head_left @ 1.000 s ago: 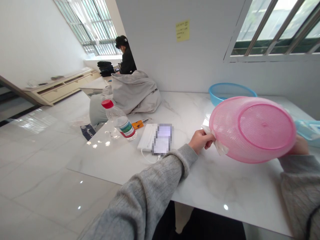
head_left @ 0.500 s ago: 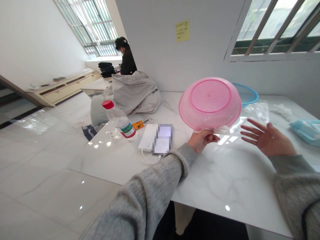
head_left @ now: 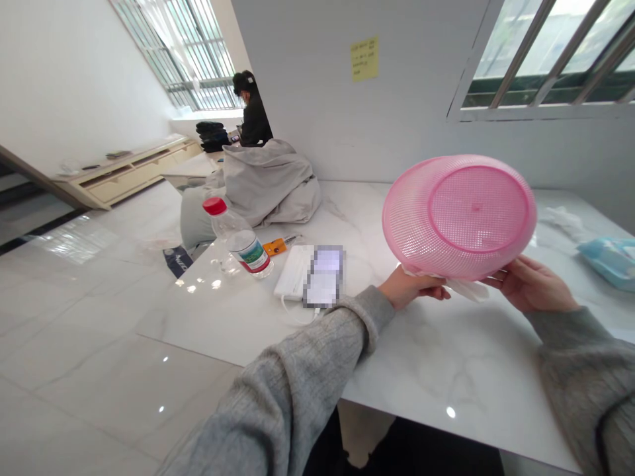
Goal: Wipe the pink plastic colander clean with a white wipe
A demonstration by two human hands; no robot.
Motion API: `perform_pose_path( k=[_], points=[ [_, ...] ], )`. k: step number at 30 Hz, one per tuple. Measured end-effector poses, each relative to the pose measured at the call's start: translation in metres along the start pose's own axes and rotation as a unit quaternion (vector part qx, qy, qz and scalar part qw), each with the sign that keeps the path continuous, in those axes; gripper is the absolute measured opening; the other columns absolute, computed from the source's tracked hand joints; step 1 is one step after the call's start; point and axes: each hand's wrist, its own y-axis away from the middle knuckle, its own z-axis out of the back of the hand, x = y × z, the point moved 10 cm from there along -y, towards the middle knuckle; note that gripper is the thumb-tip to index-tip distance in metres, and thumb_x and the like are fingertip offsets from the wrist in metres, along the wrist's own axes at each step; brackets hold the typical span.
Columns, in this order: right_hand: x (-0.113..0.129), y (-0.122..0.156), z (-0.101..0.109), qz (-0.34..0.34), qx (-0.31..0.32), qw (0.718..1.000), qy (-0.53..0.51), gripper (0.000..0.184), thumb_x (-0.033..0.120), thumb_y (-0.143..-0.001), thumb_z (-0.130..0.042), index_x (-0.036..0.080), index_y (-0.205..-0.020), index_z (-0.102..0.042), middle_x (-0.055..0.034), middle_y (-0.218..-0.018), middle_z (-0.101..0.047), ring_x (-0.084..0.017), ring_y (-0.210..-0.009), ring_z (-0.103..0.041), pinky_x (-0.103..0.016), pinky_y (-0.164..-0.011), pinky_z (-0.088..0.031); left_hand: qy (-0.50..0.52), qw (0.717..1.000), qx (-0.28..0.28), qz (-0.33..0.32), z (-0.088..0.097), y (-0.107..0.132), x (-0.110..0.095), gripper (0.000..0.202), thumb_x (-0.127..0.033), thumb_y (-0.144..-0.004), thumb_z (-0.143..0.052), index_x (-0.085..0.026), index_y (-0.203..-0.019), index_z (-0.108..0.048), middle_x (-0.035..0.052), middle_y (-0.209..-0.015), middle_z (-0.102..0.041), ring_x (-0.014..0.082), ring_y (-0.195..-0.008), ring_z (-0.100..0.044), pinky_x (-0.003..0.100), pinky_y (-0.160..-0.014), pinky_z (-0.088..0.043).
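Note:
A round pink mesh plastic basket (head_left: 479, 208) is held up above the table, tilted with its base facing me. My left hand (head_left: 413, 288) is closed at its lower left rim, some fingers hidden behind it. A crumpled white cloth or wipe (head_left: 469, 289) hangs at the lower rim, between my hands; I cannot tell tissue from fabric. My right hand (head_left: 533, 283) is closed on the lower right edge, thumb in front and other fingers partly hidden.
On the white marble-look table (head_left: 436, 370) are a red-capped bottle (head_left: 248, 248), a white power bank (head_left: 290, 274), a phone (head_left: 323, 276), an orange item (head_left: 275, 247), grey cloth (head_left: 270, 185) and a light-blue pack (head_left: 612, 261). A person (head_left: 254, 116) is farther back.
The pink basket has moved right and turned, now covering the blue basket behind it. My right hand, open and apart before, has taken hold of its edge.

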Motion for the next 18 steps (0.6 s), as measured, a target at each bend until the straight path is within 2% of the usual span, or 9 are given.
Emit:
perform_pose_path(
  k=[5, 7, 10, 12, 15, 18],
  points=[
    [0.007, 0.001, 0.008, 0.033, -0.064, 0.997, -0.038, 0.050, 0.053, -0.059, -0.103, 0.024, -0.095, -0.084, -0.0040, -0.088, -0.081, -0.023, -0.076, -0.078, -0.037, -0.068, -0.071, -0.004, 1.000, -0.012, 0.009, 0.002, 0.001, 0.001, 0.041, -0.041, -0.068, -0.095, -0.011, -0.084, -0.073, 0.0026, -0.064, -0.070, 0.0174, -0.069, -0.073, 0.034, -0.075, -0.058],
    [0.010, 0.002, 0.012, 0.045, -0.094, 0.992, -0.066, 0.043, 0.050, -0.066, -0.099, 0.024, -0.098, -0.084, -0.0030, -0.091, -0.081, -0.021, -0.077, -0.077, -0.033, -0.068, -0.071, 0.003, 1.000, -0.022, 0.007, 0.005, 0.002, -0.001, 0.040, -0.039, -0.067, -0.095, -0.011, -0.085, -0.073, 0.0027, -0.065, -0.070, 0.0172, -0.068, -0.073, 0.033, -0.075, -0.058],
    [0.018, 0.004, 0.017, 0.079, -0.147, 0.982, -0.093, 0.016, 0.036, -0.090, -0.080, 0.024, -0.100, -0.084, -0.0035, -0.105, -0.082, -0.015, -0.088, -0.077, -0.023, -0.079, -0.069, 0.007, 0.999, -0.033, 0.002, 0.009, 0.002, -0.002, 0.039, -0.036, -0.064, -0.094, -0.010, -0.084, -0.074, 0.0029, -0.065, -0.070, 0.0168, -0.066, -0.072, 0.033, -0.073, -0.057],
    [0.025, 0.004, 0.019, 0.101, -0.177, 0.975, -0.092, 0.018, 0.025, -0.097, -0.067, 0.022, -0.102, -0.084, -0.0055, -0.117, -0.082, -0.014, -0.103, -0.078, -0.019, -0.088, -0.066, 0.007, 0.999, -0.037, -0.005, 0.011, 0.002, -0.004, 0.037, -0.035, -0.064, -0.094, -0.010, -0.081, -0.073, 0.0028, -0.064, -0.069, 0.0163, -0.064, -0.070, 0.032, -0.070, -0.055],
    [0.034, 0.005, 0.020, 0.127, -0.202, 0.967, -0.086, 0.023, 0.018, -0.094, -0.062, 0.019, -0.101, -0.084, -0.0091, -0.125, -0.080, -0.018, -0.121, -0.075, -0.022, -0.100, -0.063, 0.003, 0.999, -0.038, -0.020, 0.013, 0.002, -0.007, 0.032, -0.033, -0.065, -0.092, -0.010, -0.074, -0.072, 0.0027, -0.062, -0.067, 0.0144, -0.062, -0.067, 0.030, -0.066, -0.050],
    [0.044, 0.009, 0.022, 0.161, -0.218, 0.960, -0.075, 0.019, 0.016, -0.088, -0.066, 0.018, -0.098, -0.082, -0.0082, -0.124, -0.081, -0.020, -0.127, -0.073, -0.031, -0.120, -0.055, -0.001, 0.999, -0.037, -0.030, 0.013, 0.001, -0.010, 0.028, -0.031, -0.065, -0.090, -0.010, -0.068, -0.071, 0.0033, -0.059, -0.066, 0.0136, -0.060, -0.064, 0.030, -0.062, -0.046]
  ],
)
